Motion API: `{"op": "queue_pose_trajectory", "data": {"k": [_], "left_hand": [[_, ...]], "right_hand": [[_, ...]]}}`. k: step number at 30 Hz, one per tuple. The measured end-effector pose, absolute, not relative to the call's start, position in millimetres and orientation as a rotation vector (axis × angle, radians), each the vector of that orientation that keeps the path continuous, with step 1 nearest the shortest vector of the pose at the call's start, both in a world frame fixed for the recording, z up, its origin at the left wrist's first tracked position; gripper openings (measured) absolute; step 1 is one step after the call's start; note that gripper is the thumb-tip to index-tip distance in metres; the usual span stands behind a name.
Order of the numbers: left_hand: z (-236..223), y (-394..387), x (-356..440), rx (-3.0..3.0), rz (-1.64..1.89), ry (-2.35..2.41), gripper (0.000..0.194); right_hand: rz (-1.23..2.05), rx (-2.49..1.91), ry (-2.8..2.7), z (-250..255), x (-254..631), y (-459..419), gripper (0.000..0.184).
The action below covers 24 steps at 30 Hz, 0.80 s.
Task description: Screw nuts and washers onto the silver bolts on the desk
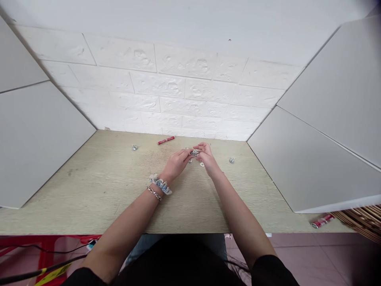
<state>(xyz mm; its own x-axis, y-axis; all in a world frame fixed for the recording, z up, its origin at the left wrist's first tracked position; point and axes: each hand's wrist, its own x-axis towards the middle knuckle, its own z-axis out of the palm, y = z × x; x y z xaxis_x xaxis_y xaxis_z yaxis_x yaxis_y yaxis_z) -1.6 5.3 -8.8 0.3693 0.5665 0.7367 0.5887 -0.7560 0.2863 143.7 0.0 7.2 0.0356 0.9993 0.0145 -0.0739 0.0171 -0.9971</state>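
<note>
My left hand (176, 163) has its thumb and fingertips closed on a small shiny metal bolt (195, 152). From the other side, my right hand (208, 159) curls its thumb and fingers round the bolt's right end. Its finer details are too small to make out. Just below the hands, a pale flat washer (202, 164) lies on the wooden tabletop (98, 182), and a small metal piece (189, 161) shows beside the left fingertips. Similar metal bolt pieces stand apart, one on the left (134, 147) and another bolt piece on the right (231, 160).
A red tube-shaped item (166, 140) lies near the white brick-pattern wall (172, 85). Grey-white panels stand at the left (38, 139) and right. By the front right edge are a red cylinder (322, 220) and a woven basket (361, 220). A red stool (46, 254) is below left.
</note>
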Motion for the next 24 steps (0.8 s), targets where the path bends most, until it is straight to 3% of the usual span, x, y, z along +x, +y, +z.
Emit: {"op": "queue_pose_trajectory", "data": {"k": [5, 9, 12, 16, 20, 24], "left_hand": [[-6.9, 3.2, -0.4, -2.558, -1.365, -1.065, 0.025], [-7.1, 3.1, -0.4, -2.550, -1.367, -1.060, 0.024], [-8.7, 4.2, -0.8, -2.557, -1.363, -1.049, 0.024], [-11.0, 5.8, -1.1, -2.583, -1.349, -1.060, 0.025], [-10.7, 6.3, -1.3, -2.588, -1.363, -1.072, 0.024], [-9.2, 5.2, -1.0, -2.569, -1.384, -1.069, 0.024]], "right_hand": [[1.184, -1.295, -1.167, 6.4, 144.2, 1.4, 0.028], [1.198, -1.414, -1.230, 1.4, 142.6, 1.8, 0.054], [1.190, -1.364, -1.274, -2.0, 140.7, 2.0, 0.061], [1.260, -1.273, -1.217, -1.7, 138.2, 1.8, 0.054], [1.308, -1.158, -1.105, 3.0, 138.2, -0.4, 0.022], [1.242, -1.114, -1.054, 4.4, 141.7, 0.7, 0.029]]}}
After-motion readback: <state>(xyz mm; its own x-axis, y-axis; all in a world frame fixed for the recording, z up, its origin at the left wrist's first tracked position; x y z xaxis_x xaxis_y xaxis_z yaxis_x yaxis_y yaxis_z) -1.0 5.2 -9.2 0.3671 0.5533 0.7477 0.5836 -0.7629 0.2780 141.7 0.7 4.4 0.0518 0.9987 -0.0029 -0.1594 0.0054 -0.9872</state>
